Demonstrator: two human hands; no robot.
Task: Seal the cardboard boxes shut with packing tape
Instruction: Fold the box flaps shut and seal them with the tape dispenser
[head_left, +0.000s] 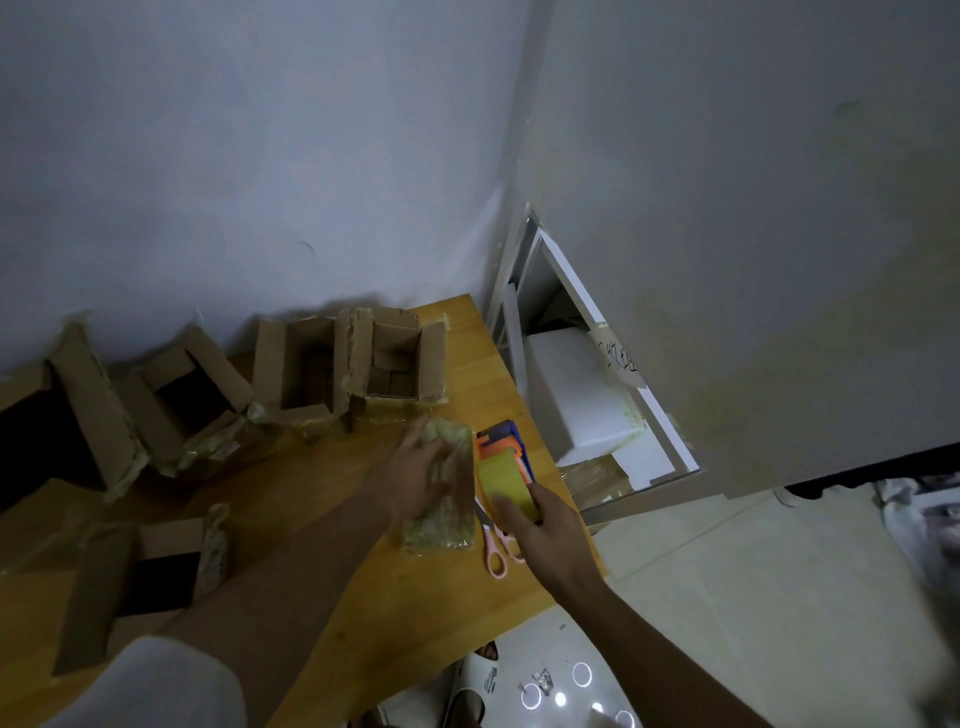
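A small closed cardboard box (451, 512), wrapped in old tape, lies near the right edge of the wooden table (363, 597). My left hand (415, 473) rests flat on its top with fingers spread. Just right of the box, my right hand (540, 525) grips the tape dispenser (506, 465), orange and blue with a yellow tape roll. Several open cardboard boxes stand along the back of the table, among them one (395, 364) directly behind the closed box and one (304, 371) to its left.
Pink-handled scissors (496, 548) lie between the box and my right hand. Another open box (145, 566) lies at the front left. Right of the table is a white shelf unit (587, 395), tiled floor and a slipper (480, 686).
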